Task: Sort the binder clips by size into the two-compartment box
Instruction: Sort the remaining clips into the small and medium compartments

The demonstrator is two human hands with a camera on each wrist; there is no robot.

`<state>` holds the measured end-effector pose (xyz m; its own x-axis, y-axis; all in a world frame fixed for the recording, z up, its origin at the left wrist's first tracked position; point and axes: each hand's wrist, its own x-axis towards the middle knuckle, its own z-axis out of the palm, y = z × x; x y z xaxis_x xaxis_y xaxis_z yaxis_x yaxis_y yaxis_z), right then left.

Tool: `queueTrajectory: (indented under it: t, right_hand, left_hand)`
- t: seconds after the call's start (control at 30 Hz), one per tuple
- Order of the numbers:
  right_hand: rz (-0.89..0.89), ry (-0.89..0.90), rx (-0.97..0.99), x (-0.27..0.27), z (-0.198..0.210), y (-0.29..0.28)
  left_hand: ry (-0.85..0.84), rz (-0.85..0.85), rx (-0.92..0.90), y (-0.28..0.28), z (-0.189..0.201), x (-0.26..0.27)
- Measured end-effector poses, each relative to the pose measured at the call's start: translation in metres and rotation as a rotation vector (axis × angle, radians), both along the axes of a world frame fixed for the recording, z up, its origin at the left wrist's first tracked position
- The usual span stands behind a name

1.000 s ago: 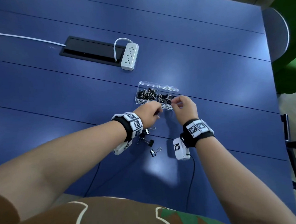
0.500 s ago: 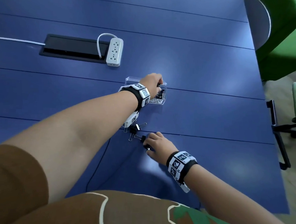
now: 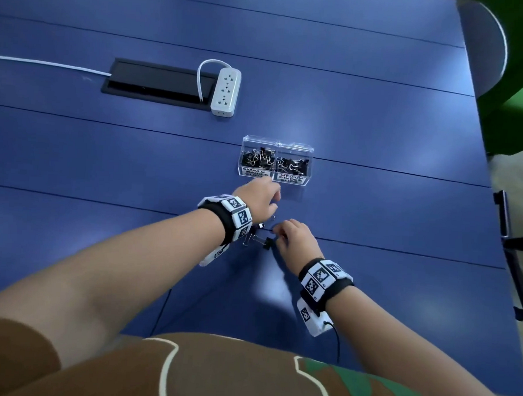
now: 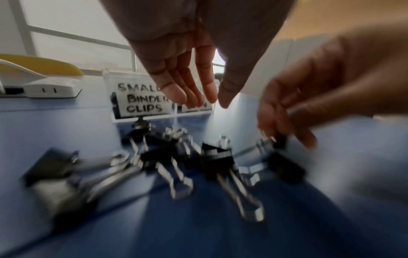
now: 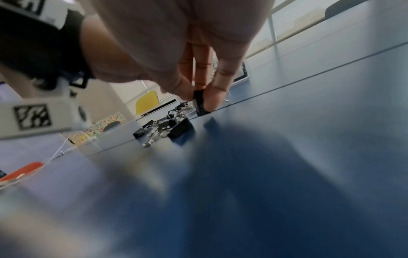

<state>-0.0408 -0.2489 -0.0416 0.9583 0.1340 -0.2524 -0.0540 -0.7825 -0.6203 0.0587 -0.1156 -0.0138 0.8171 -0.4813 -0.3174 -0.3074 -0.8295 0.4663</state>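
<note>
The clear two-compartment box point(image 3: 288, 181) stands mid-table, labelled small on its left half and medium on its right; black binder clips lie in both halves. Several loose clips point(image 3: 259, 241) point(image 4: 216, 157) point(image 5: 176, 127) lie on the blue table just in front of it. My left hand point(image 3: 261, 198) point(image 4: 198, 94) hovers between the box and the loose clips, fingers straight and empty. My right hand point(image 3: 294, 237) point(image 5: 198, 97) is at the right side of the pile and pinches a black binder clip point(image 5: 199, 103) between thumb and fingers, its lower edge at the table surface.
A white power strip point(image 3: 226, 91) and a black cable hatch point(image 3: 157, 83) lie at the back left. The table's right edge point(image 3: 493, 210) is bordered by a green chair point(image 3: 521, 75). A cable point(image 3: 336, 341) runs from my right wrist camera.
My left hand has drawn back from over the box to the space in front of it. My right hand stays at the loose clips and now pinches one.
</note>
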Motion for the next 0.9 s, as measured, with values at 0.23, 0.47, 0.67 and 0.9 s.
queueTrajectory:
  t: [0.23, 0.47, 0.67, 0.9]
  right_hand:
    - [0.117, 0.078, -0.141, -0.007, -0.001, 0.022]
    - [0.146, 0.120, -0.231, -0.009, -0.001, 0.024]
    - [0.062, 0.142, -0.117, -0.008, -0.001, 0.030]
    - [-0.002, 0.146, 0.018, 0.004, 0.009, 0.024]
  left_hand:
    - [0.044, -0.081, 0.102, 0.020, -0.027, -0.035]
    - [-0.043, 0.053, 0.019, 0.026, -0.025, -0.039]
    - [-0.049, 0.323, -0.017, 0.071, -0.024, -0.030]
    - [0.044, 0.272, 0.137, 0.103, -0.027, -0.023]
